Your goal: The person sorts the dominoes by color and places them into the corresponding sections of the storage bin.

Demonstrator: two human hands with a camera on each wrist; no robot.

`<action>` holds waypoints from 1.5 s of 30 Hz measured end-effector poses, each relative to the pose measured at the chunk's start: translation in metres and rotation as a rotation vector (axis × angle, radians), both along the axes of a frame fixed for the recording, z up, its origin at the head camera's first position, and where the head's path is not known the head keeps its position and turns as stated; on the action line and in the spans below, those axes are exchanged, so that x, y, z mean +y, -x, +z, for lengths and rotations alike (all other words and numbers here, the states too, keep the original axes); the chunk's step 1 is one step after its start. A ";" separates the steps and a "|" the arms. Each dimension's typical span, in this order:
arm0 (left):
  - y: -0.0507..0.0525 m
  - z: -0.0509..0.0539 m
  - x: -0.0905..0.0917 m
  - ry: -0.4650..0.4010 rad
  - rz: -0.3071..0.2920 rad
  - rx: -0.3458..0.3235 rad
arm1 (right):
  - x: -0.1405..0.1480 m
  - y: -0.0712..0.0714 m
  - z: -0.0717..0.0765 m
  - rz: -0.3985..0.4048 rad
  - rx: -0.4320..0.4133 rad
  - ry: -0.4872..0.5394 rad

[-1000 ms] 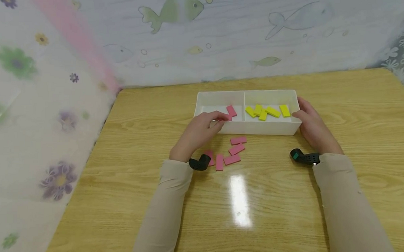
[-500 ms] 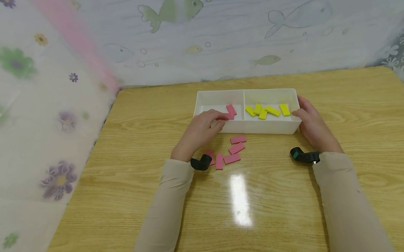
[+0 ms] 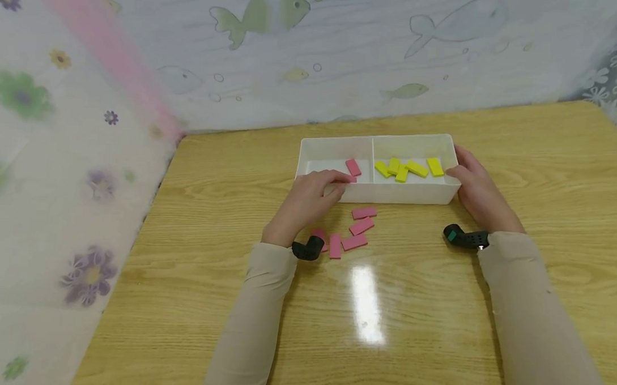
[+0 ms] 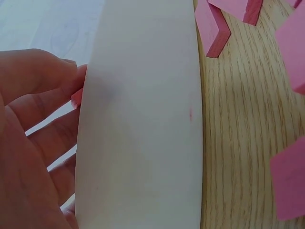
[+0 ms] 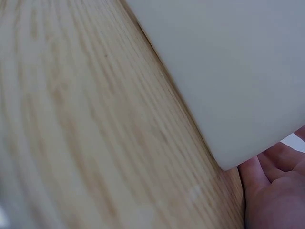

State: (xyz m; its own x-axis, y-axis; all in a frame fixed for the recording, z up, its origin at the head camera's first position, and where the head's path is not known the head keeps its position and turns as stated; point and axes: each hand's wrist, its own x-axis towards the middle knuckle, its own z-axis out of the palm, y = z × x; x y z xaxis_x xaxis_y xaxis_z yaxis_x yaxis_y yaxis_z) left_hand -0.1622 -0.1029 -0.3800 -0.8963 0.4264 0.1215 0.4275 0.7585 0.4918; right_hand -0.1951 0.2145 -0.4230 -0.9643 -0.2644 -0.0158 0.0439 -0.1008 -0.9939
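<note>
My left fingers (image 3: 334, 175): inside white box (image 3: 400, 194), left compartment (image 3: 335, 152), at pink block (image 4: 76, 98); pinching or touching, I cannot tell. My right fingers (image 3: 467, 158): gripping box's right end. Hazards: if right grip slackens, push from left could skid box across surface (image 3: 416, 315). If I withdraw low, left wrist camera (image 3: 308, 249) could scatter loose pink blocks (image 3: 355, 242). Flick could send block over divider (image 3: 373, 158) among yellow blocks (image 3: 416, 168).

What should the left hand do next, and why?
Perhaps the left hand should ease off the pink rectangular block at its fingertips, leaving it in the left compartment. Another pink block already lies there, yellow blocks lie in the right compartment, and five pink blocks show on the table.
</note>
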 end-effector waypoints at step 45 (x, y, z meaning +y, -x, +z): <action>-0.003 -0.002 0.006 0.209 0.040 0.016 | 0.002 -0.002 0.001 0.007 -0.006 -0.024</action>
State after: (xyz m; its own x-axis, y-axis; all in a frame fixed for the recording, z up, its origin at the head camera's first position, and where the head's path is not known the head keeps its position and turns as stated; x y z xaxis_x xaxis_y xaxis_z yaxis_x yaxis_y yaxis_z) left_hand -0.1591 -0.0969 -0.3817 -0.9115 0.4084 0.0486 0.4019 0.8595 0.3158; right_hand -0.1929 0.2161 -0.4223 -0.9623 -0.2705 -0.0283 0.0509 -0.0767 -0.9958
